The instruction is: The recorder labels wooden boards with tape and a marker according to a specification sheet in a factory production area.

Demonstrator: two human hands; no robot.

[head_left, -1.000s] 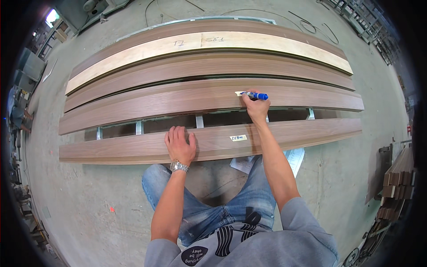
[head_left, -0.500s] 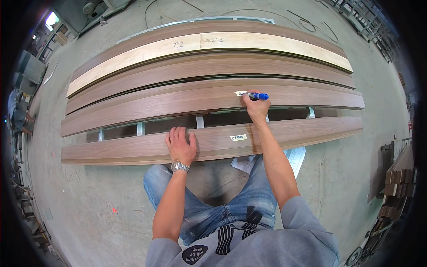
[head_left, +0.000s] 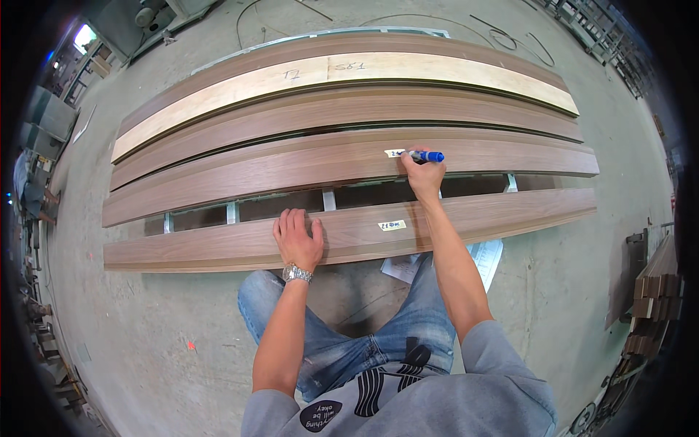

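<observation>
In my right hand (head_left: 424, 178) is a blue marker pen (head_left: 429, 156), its tip end at a small pale label (head_left: 394, 153) stuck on a long brown wood-grain board (head_left: 277, 166). My left hand (head_left: 299, 239), fingers stretched out, lies flat on the nearest board (head_left: 182, 251). A watch is on that wrist. Another label (head_left: 392, 226) with handwriting sits on this nearest board, between my two arms. The pen's tip is partly hidden by my fingers.
Beyond lie more long boards (head_left: 291, 111), one with a bare pale strip (head_left: 451, 71) bearing handwriting. Metal crossbars (head_left: 329, 199) show in the gap between boards. Papers (head_left: 486, 261) lie under the near board by my right leg. Stacked profiles (head_left: 650, 298) stand far right; a cable (head_left: 502, 38) lies on the floor.
The mark on the farther label has grown slightly, and my right hand has shifted a little to the right with the marker pen. My left hand stays on the near board.
</observation>
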